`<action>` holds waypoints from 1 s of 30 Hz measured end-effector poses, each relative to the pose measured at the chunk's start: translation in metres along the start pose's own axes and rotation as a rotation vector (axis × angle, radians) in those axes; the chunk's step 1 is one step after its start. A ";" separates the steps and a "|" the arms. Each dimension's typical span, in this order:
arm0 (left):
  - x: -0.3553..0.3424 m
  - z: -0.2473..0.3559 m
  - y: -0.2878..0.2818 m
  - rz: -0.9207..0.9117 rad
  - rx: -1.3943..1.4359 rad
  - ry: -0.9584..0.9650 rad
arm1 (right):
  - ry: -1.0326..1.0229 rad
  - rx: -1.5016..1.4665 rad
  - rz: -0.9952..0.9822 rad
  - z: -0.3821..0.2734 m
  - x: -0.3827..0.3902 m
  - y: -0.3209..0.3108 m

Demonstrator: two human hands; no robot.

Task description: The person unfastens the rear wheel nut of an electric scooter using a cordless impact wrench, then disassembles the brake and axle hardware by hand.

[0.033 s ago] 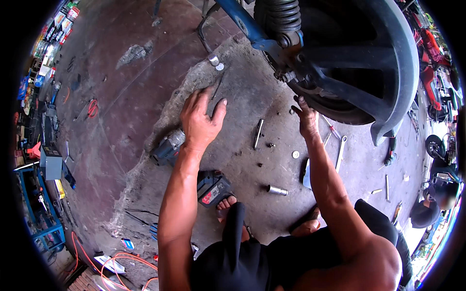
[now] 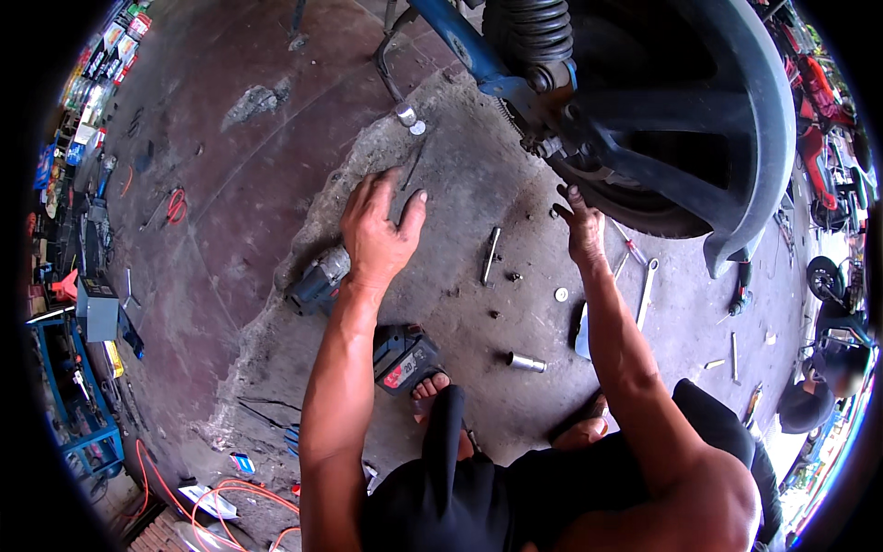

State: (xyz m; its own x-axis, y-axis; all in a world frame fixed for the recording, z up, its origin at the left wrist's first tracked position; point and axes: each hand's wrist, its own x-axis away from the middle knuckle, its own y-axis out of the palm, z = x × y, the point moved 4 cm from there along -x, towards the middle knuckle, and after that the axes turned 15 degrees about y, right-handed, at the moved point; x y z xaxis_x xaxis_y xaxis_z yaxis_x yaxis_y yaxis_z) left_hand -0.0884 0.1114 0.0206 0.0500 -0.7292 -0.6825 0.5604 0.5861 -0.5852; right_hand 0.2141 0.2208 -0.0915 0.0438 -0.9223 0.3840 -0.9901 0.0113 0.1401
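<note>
My left hand (image 2: 380, 235) hovers over the concrete floor, fingers stretched and thumb spread, holding nothing. Under that forearm lies a dark cordless power tool (image 2: 317, 283), its battery pack (image 2: 405, 361) beside my foot. My right hand (image 2: 581, 225) is just below the motorcycle wheel (image 2: 644, 120), blackened fingers extended and slightly apart; whether they touch the tyre I cannot tell. Close to its fingertips are the axle end (image 2: 549, 145) and the blue swingarm (image 2: 464, 46) with a black coil spring (image 2: 540, 32). Nothing shows in its grip.
On the floor lie a bolt-like rod (image 2: 491, 256), a washer (image 2: 561, 294), a socket (image 2: 526, 362), a combination wrench (image 2: 648, 290) and a screwdriver (image 2: 635, 250). Red pliers (image 2: 176, 206), an orange cable (image 2: 221, 492) and a blue rack (image 2: 87, 414) are at left. Motorcycles (image 2: 819, 166) stand at right.
My left hand has shifted very slightly left. Otherwise nothing visibly differs.
</note>
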 end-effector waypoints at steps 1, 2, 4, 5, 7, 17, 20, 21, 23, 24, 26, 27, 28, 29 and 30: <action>0.002 -0.003 -0.002 0.010 -0.018 0.011 | 0.000 -0.001 0.002 0.002 -0.001 -0.001; 0.005 -0.003 -0.001 0.016 -0.029 0.019 | 0.008 0.009 0.020 0.002 0.002 -0.004; 0.010 -0.003 0.006 0.001 -0.023 0.012 | 0.007 0.032 0.072 0.004 0.014 -0.016; 0.010 -0.004 0.004 -0.010 -0.040 0.012 | -0.011 0.035 0.120 0.004 0.025 -0.016; 0.009 -0.003 0.016 -0.016 -0.023 0.008 | -0.117 -0.080 0.386 -0.018 0.062 -0.011; -0.014 0.018 0.047 -0.027 0.152 -0.018 | 0.105 -0.199 -0.049 -0.034 0.027 0.091; -0.003 0.010 0.045 -0.003 0.124 -0.015 | 0.218 -0.215 -0.035 -0.042 0.017 0.104; 0.000 0.010 0.042 -0.001 0.111 -0.009 | 0.299 -0.210 0.009 -0.040 0.011 0.101; 0.005 0.009 0.027 0.003 0.038 0.029 | 0.290 -0.160 -0.022 -0.044 0.010 0.101; 0.007 0.011 0.021 -0.014 0.051 0.005 | 0.280 -0.176 -0.076 -0.044 0.010 0.100; 0.012 0.010 0.011 -0.029 0.041 -0.039 | 0.273 -0.233 -0.061 -0.039 0.011 0.099; 0.013 0.013 0.003 -0.030 0.030 -0.066 | 0.279 -0.305 -0.071 -0.037 0.012 0.101; 0.012 0.015 -0.006 -0.017 0.023 -0.065 | 0.284 -0.313 -0.065 -0.037 0.008 0.101; 0.015 0.015 -0.010 -0.030 0.015 -0.094 | 0.292 -0.316 -0.052 -0.035 0.006 0.101; 0.016 0.017 -0.021 -0.045 0.005 -0.103 | 0.245 -0.317 -0.007 -0.034 0.006 0.104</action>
State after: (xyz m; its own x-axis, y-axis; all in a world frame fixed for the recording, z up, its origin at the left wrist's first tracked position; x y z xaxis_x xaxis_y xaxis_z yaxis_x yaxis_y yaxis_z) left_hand -0.0851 0.0820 0.0294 0.1089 -0.7873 -0.6069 0.5680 0.5503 -0.6120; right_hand 0.1156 0.2295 -0.0440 0.1192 -0.8039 0.5827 -0.9010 0.1590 0.4036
